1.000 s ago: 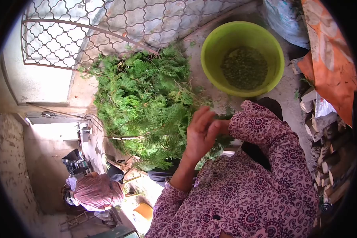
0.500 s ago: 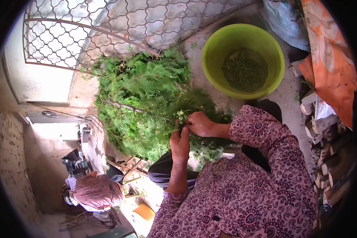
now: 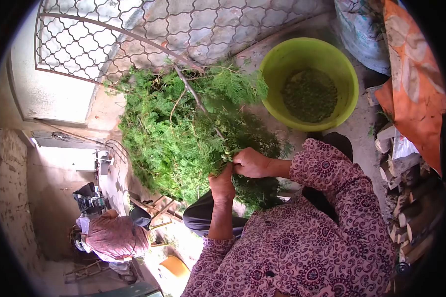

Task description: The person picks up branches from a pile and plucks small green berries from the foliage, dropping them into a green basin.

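A leafy evergreen branch (image 3: 199,101) with a bare woody stem lies across a large heap of green sprigs (image 3: 158,143), its lower end running down to my hands. My left hand (image 3: 222,185) is closed round the greenery at that end. Right beside it, my right hand (image 3: 252,163) is closed with its fingertips pinching the same spot, where small pale-green cones (image 3: 226,158) show. The exact grip between the fingers is partly hidden. Small dark-green bits (image 3: 309,96) cover the bottom of a lime-green tub (image 3: 349,111) beyond my right hand.
A wavy metal grille (image 3: 193,29) stands behind the heap. Stacked firewood (image 3: 414,213), an orange sheet (image 3: 414,94) and a white sack (image 3: 364,42) line the right. At lower left another person (image 3: 114,235) sits bent over, near a yellow object (image 3: 174,267).
The branch's stem has swung from lying nearly level to pointing steeply up, its leafy tip now at the tub's rim. Both hands stay together, slightly lower.
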Demonstrator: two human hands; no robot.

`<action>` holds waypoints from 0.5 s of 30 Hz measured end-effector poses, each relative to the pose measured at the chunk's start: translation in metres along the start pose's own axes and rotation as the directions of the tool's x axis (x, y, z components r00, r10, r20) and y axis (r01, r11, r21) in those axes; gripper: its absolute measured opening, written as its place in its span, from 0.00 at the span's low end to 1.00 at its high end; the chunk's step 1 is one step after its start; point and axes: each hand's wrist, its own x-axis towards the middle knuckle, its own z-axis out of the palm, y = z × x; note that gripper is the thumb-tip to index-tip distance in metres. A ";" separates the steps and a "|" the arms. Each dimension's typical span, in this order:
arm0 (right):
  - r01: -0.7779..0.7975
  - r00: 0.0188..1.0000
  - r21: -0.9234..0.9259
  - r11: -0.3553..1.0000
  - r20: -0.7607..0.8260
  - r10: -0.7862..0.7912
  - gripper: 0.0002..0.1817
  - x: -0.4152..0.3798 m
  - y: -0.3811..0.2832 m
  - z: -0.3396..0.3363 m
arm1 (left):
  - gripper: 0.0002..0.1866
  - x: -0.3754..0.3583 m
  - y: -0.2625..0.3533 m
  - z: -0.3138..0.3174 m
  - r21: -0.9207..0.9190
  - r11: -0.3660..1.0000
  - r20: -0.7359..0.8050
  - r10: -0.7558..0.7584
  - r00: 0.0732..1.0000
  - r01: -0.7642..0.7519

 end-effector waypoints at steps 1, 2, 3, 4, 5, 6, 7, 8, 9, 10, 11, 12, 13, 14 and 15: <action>0.001 1.000 -0.002 1.000 0.002 -0.001 0.08 0.002 -0.003 -0.004 | 0.12 0.005 -0.004 -0.004 -0.024 1.000 0.003 0.013 1.000 -0.013; 0.008 1.000 -0.029 1.000 0.021 -0.007 0.08 0.003 -0.004 -0.007 | 0.12 0.008 -0.006 -0.008 -0.047 0.999 0.005 0.025 1.000 -0.025; 0.014 0.999 -0.055 0.998 0.039 -0.012 0.08 0.005 -0.006 -0.012 | 0.12 0.009 -0.004 -0.007 -0.056 0.998 -0.007 0.027 1.000 -0.027; 0.013 0.999 -0.055 0.998 0.039 -0.011 0.08 0.006 -0.008 -0.018 | 0.12 0.011 -0.005 -0.011 -0.056 0.998 -0.007 0.026 1.000 -0.026; 0.009 0.997 -0.006 1.000 0.080 -0.009 0.09 0.008 -0.009 -0.027 | 0.12 0.014 -0.008 -0.016 0.063 0.994 0.027 0.084 0.996 -0.085; 0.003 0.993 0.043 0.999 0.121 -0.009 0.09 0.011 -0.010 -0.037 | 0.13 0.016 -0.008 -0.020 0.178 0.973 0.067 0.137 0.988 -0.147; -0.052 0.991 0.093 0.994 0.131 0.040 0.10 0.014 -0.008 -0.046 | 0.13 0.017 -0.004 -0.020 0.039 0.995 0.063 0.085 0.994 -0.087; -0.054 0.990 0.092 0.994 0.135 0.041 0.10 0.016 -0.009 -0.053 | 0.13 0.017 -0.004 -0.021 0.037 0.996 0.061 0.083 0.995 -0.086; -0.208 0.976 0.190 0.959 0.100 0.192 0.10 0.018 -0.011 -0.060 | 0.13 0.017 -0.003 -0.022 0.014 0.996 0.061 0.086 0.994 -0.087; -0.347 0.937 0.290 0.892 0.079 0.340 0.11 0.020 -0.010 -0.064 | 0.14 0.017 -0.003 -0.023 -0.009 0.996 0.061 0.090 0.994 -0.089; -0.347 0.936 0.342 0.873 0.071 0.344 0.11 0.022 -0.005 -0.065 | 0.15 0.018 -0.002 -0.022 0.040 0.994 0.050 0.104 0.993 -0.106; -0.346 0.937 0.339 0.875 0.071 0.343 0.11 0.023 -0.007 -0.066 | 0.15 0.017 -0.001 -0.021 0.037 0.993 0.051 0.106 0.993 -0.108; -0.351 0.932 0.411 0.841 0.070 0.355 0.12 0.023 -0.012 -0.068 | 0.15 0.016 -0.001 -0.021 0.036 0.993 0.038 0.115 0.993 -0.116; -0.354 0.927 0.480 0.803 0.069 0.368 0.13 0.023 -0.016 -0.068 | 0.15 0.015 0.000 -0.020 0.034 0.992 0.027 0.122 0.992 -0.123; -0.331 0.939 0.498 0.802 0.084 0.334 0.14 0.026 -0.013 -0.064 | 0.15 0.015 0.001 -0.019 0.027 0.992 0.034 0.121 0.992 -0.122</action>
